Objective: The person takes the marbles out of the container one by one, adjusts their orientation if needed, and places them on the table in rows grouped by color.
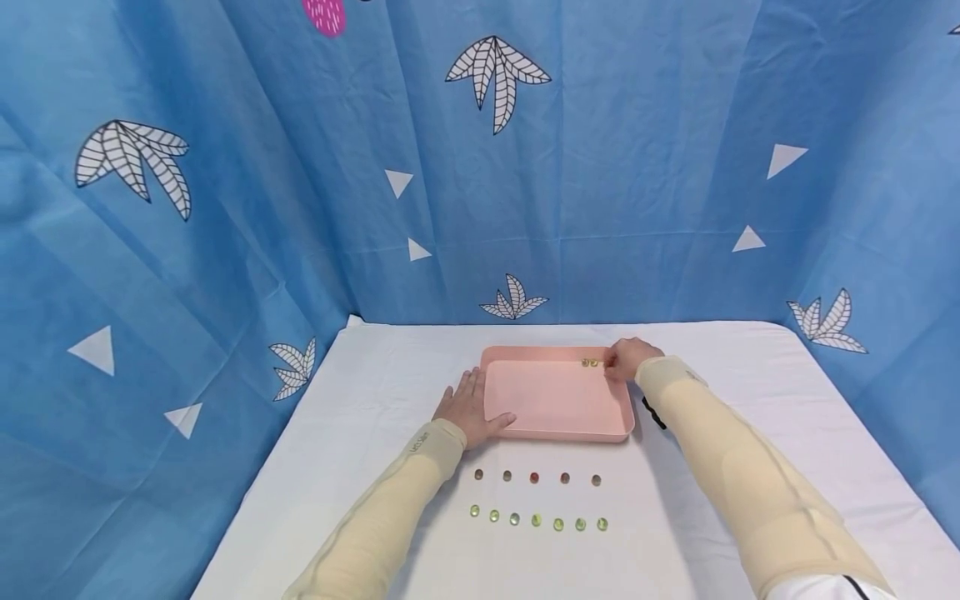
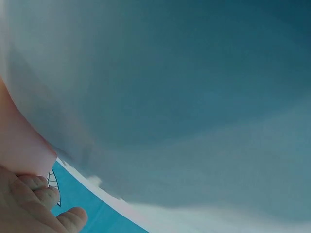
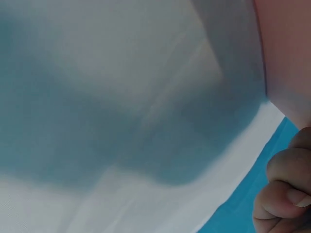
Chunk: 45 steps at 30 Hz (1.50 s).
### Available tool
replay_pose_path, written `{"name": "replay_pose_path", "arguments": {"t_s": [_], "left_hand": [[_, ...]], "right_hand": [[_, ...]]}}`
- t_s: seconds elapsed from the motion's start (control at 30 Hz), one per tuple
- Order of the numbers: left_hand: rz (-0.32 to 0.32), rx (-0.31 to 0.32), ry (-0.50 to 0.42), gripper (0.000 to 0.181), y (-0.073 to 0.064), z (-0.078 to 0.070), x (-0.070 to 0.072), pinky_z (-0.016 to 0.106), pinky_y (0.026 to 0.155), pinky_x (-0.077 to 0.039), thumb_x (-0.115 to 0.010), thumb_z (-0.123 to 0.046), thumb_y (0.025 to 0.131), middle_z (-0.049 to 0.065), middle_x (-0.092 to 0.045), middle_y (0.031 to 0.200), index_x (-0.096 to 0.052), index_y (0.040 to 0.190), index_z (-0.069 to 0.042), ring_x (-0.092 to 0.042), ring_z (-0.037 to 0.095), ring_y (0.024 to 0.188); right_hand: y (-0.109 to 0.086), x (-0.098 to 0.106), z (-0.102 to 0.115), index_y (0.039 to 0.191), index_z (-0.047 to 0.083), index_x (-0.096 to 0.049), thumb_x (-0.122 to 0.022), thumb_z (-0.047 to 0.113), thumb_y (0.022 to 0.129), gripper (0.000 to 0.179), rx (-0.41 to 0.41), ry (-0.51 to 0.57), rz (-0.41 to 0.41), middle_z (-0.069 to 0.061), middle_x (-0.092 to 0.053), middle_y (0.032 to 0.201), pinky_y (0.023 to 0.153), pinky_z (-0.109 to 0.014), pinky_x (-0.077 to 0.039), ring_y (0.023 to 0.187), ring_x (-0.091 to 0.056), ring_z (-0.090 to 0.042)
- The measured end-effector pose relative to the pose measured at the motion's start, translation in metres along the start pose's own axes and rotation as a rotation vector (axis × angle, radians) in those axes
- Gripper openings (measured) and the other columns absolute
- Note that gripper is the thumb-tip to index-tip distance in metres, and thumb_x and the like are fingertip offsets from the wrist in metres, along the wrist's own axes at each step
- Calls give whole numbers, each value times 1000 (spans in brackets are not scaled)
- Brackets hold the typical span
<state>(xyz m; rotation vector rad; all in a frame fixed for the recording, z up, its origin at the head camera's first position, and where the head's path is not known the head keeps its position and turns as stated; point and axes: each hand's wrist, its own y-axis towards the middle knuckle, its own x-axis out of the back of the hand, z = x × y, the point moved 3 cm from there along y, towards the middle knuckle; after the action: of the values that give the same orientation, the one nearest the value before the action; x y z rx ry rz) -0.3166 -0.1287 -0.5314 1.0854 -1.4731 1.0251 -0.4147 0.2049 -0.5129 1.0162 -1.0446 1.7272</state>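
A shallow pink tray (image 1: 555, 400) lies on the white-covered table. My left hand (image 1: 468, 412) rests flat along its left side, fingers straight and thumb spread over the front left corner; in the left wrist view, part of the left hand (image 2: 41, 206) shows beside the tray wall. At the back right corner my right hand (image 1: 630, 358) reaches into the tray with curled fingers, pinching a small green glass bead mostly hidden by the fingertips. Two greenish glass beads (image 1: 589, 362) sit just left of it, by the back wall. The right wrist view shows bent fingers (image 3: 284, 194).
In front of the tray lies a row of several dark and red beads (image 1: 535, 477). Nearer me is a row of several green glass beads (image 1: 536, 520). A black object (image 1: 654, 413) lies right of the tray, partly under my right forearm. Blue curtains (image 1: 637, 167) enclose the table.
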Motion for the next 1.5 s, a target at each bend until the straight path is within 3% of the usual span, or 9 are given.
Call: {"name": "replay_pose_path", "arguments": {"t_s": [0.3,0.6,0.87,1.07,1.33,1.5], "left_hand": [[9,-4,-7,116,-1,-1,-5,52,115,-17,-30,-87,78,12,-9,161,-4,155,-4,-7,26,147],[-2,2,-9,116,-3,-2,-6,50,115,-16,-31,-88,77,11,-11,161,-5,155,-5,-7,24,147],[12,2,-26,114,-3,-3,-6,52,115,-15,-33,-85,79,12,-8,161,-3,155,-5,-6,26,147],[16,16,-33,114,-2,-2,-3,50,116,-15,-35,-85,78,10,-9,161,-2,155,-7,-6,24,147],[12,20,-21,116,2,2,-1,50,116,-14,-31,-88,77,9,-7,161,-2,155,-8,-6,23,147],[13,23,-25,114,0,0,2,50,116,-15,-34,-86,78,9,-5,161,-4,155,-7,-5,24,147]], "right_hand": [[1,-6,-5,100,15,-74,-74,23,84,18,-19,13,-3,-1,-69,94,76,-42,-51,85,-61,-20],[2,-9,-6,105,15,-73,-74,16,80,24,-78,9,12,-4,-69,102,79,-44,-52,89,-62,-22],[-1,-8,-4,101,15,-74,-74,18,81,20,-105,6,13,-4,-69,98,77,-44,-52,85,-62,-22],[-7,-2,-1,101,15,-74,-72,24,85,19,-85,8,-4,-5,-69,99,76,-43,-52,87,-62,-22],[-25,14,9,111,12,-72,-69,25,90,25,-4,56,-52,-14,-65,115,75,-44,-50,95,-61,-29],[-39,23,19,114,11,-72,-69,26,90,28,26,100,-71,-15,-64,122,86,-50,-51,106,-61,-33]]}}
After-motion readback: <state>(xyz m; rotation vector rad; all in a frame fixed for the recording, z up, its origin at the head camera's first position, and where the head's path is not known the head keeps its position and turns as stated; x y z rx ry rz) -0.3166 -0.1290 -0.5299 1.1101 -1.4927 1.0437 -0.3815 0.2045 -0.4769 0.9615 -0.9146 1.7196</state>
